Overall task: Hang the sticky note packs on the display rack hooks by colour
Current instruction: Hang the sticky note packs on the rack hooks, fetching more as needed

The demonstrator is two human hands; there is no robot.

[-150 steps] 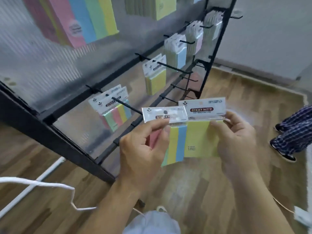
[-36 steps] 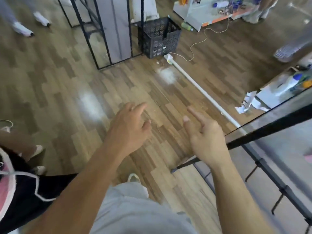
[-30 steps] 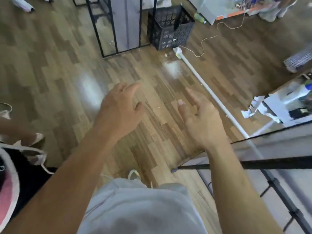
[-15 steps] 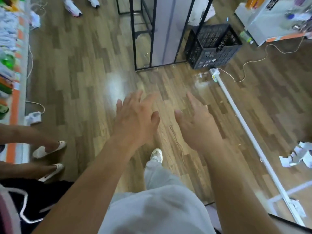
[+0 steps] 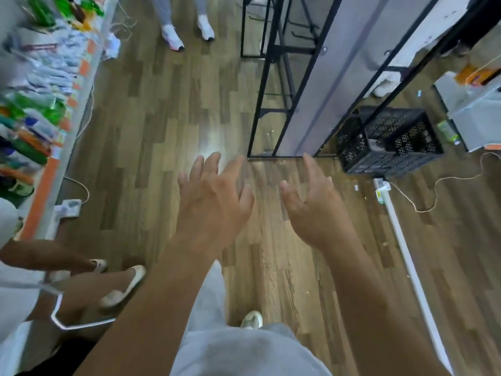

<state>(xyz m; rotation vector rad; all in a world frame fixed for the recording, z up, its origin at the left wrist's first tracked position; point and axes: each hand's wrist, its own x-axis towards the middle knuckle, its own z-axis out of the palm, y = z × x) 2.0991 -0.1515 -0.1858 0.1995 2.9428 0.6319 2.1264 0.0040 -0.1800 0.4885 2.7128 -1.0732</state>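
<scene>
Wood-plank floor point(image 5: 168, 126) below; what looks like a display rack point(image 5: 322, 85) stands just beyond your fingertips, black crate point(image 5: 390, 147) beside it. Your left hand point(image 5: 214, 202) and right hand point(image 5: 314, 207) hover, fingers spread, holding nothing.

The left forearm point(image 5: 162, 294) and the right forearm point(image 5: 366, 294) are bare from the wrist to the lower edge of the view. The left grip point(image 5: 214, 202) and the right grip point(image 5: 314, 210) are bare hands, with a pale thumbnail showing on the right one. Below them is plain light grey clothing point(image 5: 244, 354) of soft, unpatterned cloth, shirt hem or trousers I cannot tell, which narrows into a light grey trouser leg point(image 5: 208, 302) ending at a whitish sneaker point(image 5: 252, 320), of which only the rounded toe shows.
</scene>
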